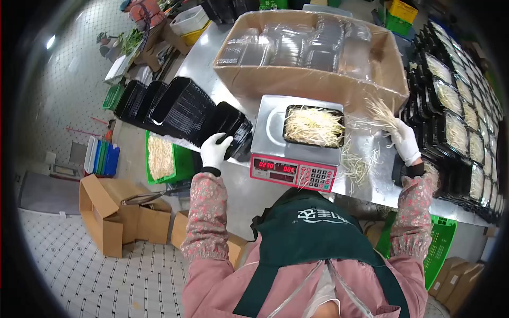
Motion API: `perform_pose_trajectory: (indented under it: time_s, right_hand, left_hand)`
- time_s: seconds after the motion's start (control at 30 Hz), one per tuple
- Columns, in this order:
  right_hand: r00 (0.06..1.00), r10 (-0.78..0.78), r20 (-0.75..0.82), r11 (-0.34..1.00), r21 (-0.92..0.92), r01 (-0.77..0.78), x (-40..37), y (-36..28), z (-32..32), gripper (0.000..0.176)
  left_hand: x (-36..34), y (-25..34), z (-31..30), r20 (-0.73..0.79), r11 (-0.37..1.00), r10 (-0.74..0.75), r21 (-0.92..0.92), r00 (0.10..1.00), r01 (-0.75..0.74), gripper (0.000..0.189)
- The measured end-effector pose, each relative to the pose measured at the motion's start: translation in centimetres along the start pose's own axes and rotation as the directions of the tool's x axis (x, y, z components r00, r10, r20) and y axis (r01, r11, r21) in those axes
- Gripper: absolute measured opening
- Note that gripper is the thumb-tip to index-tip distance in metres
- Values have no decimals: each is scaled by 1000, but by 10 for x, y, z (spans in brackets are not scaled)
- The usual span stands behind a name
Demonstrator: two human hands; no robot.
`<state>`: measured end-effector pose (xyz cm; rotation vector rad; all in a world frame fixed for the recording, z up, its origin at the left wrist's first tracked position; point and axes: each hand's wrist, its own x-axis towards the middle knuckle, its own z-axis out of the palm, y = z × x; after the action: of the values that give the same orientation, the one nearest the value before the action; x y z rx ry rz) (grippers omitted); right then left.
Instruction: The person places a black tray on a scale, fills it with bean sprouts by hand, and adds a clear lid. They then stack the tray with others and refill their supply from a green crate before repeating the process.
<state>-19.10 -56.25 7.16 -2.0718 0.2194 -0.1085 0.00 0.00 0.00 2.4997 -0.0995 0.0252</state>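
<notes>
In the head view, a worker (222,289) in a green apron (313,233) is standing at the near edge of a metal table (200,74). Toward the table's right end, the white-gloved right hand (405,143) is clasping a bunch of sprouts (382,113), the fingers closing around it while its strands are fanning out toward the far edge. The white-gloved left hand (214,151) is touching nested black trays (183,108) along the left edge, thumb and forefinger bending apart; whether they are pinching a rim, one cannot tell. Between the hands, a red-and-silver scale (268,135) is sitting by the near edge, its red digits (274,166) glowing, and is bearing a black tray holding a heap of sprouts (314,127). Loose sprouts (360,164) are lying just to its right. Toward the far edge, an open cardboard box (307,85) is containing clear plastic containers (324,42). Stacks of packed trays (455,106) are lining the right end. Below the left edge, a green crate (182,165) is holding more sprouts (160,156).
</notes>
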Motion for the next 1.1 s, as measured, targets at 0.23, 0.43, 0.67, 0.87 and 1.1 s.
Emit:
perform_pose_trajectory:
  time_s: [0.23,0.43,0.67,0.87,1.1]
  right_hand:
    - [920,-391,37,759,-553,344,46,-86,90,15]
    - [927,-313,207,575,-736,358,69,-65,155,14]
    - [981,-159,110,640,-746,187,38,-51,68,14]
    - [985,-68,-157,935,-355,8,3,8,11,14]
    - [956,108,-273,993,77,-90,-41,85,-10,16]
  left_hand:
    - [-8,156,31,-370,766,343,-421,863,-485,59]
    - [-23,193,116,130,651,728,179,673,-738,55]
    - [-22,187,120,154,654,724,159,673,-740,49]
    - [-25,183,62,-87,725,646,-242,758,-645,46]
    - [-14,31,5,-257,927,298,309,919,-214,44]
